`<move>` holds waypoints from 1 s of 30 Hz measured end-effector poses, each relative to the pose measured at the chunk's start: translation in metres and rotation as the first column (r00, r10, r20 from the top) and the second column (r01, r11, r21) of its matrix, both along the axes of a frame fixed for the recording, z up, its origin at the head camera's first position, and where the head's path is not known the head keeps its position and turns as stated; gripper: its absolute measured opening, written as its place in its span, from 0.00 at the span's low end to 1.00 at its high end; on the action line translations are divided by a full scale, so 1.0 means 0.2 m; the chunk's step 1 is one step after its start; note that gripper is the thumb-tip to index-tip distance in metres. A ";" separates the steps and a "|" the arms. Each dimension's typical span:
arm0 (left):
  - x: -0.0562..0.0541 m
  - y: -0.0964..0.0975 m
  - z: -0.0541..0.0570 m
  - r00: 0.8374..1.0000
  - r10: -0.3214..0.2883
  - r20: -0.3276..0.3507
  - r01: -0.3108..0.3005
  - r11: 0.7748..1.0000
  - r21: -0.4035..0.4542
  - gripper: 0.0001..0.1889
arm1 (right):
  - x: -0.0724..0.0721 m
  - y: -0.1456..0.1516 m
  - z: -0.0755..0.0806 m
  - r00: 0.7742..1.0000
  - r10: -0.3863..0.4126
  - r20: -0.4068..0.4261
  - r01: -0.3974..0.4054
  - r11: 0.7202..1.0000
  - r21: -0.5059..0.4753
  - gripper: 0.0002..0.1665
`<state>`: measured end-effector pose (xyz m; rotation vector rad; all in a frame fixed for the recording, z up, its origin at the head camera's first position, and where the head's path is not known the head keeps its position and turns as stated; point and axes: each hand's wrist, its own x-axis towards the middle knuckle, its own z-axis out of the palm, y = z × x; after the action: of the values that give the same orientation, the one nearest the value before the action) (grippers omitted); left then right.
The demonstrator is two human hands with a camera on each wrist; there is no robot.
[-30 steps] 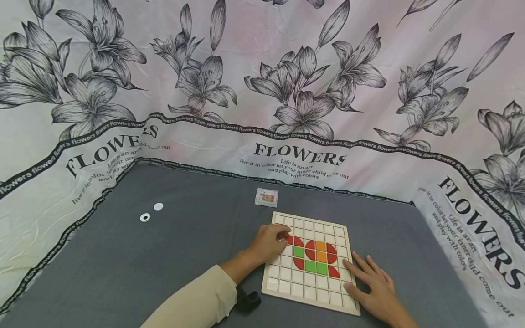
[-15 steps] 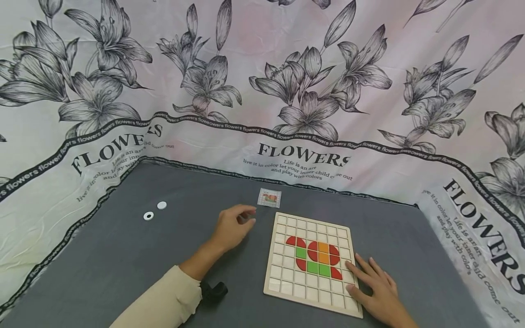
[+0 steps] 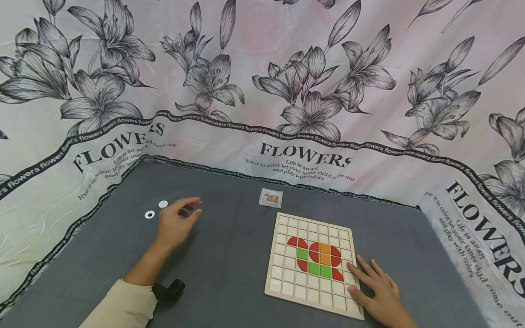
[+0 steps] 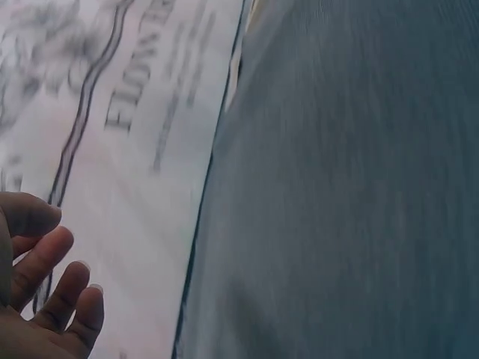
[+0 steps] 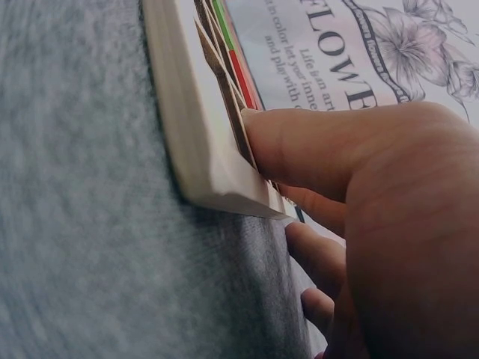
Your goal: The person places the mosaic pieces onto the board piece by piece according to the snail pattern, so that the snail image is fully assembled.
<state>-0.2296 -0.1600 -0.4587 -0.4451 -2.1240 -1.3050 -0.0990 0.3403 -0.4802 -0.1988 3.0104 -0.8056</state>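
My left hand (image 3: 174, 223) hovers over the left part of the table, fingers bent and apart, holding nothing. It overlaps the table beside a plain white disc (image 3: 163, 204) and a white disc with a black centre (image 3: 149, 214). In the left wrist view, its fingertips (image 4: 73, 278) have nothing between them. On the right, my right hand (image 3: 379, 291) rests on the edge of a wooden grid board (image 3: 288, 275), thumb on top in the right wrist view. Red pieces (image 3: 302, 265), green squares (image 3: 320, 270) and orange squares (image 3: 325, 253) lie among its white cells.
Behind the board lies a small card (image 3: 270, 198) printed with a coloured grid figure. A dark grey cloth (image 3: 221, 273) covers the table. Flower-printed curtain (image 3: 229, 141) closes off the back and both sides. A black camera mount (image 3: 170, 290) sits at my left wrist.
My left hand has left the upper left of the board and moved left across the table to the two discs. The right hand stays at the board's edge.
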 end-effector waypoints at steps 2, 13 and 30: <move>-0.03 -0.09 -0.06 1.000 0.027 -0.014 -0.027 0.999 0.021 0.15 | 0.00 0.00 0.00 1.000 -0.001 -0.001 0.001 1.000 0.005 0.33; 0.02 -0.37 -0.13 0.931 0.343 0.124 -0.353 0.933 0.072 0.14 | -0.01 -0.02 0.00 1.000 -0.013 0.028 0.012 1.000 0.024 0.34; 0.04 -0.44 -0.14 0.788 0.492 0.371 -0.436 0.870 -0.230 0.15 | 0.00 -0.01 0.01 0.999 -0.010 0.042 0.008 0.999 0.038 0.34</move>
<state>-0.2216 -0.2470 -0.4876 0.3426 -2.4660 -1.0305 -0.0998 0.3392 -0.4791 -0.1653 2.9866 -0.7437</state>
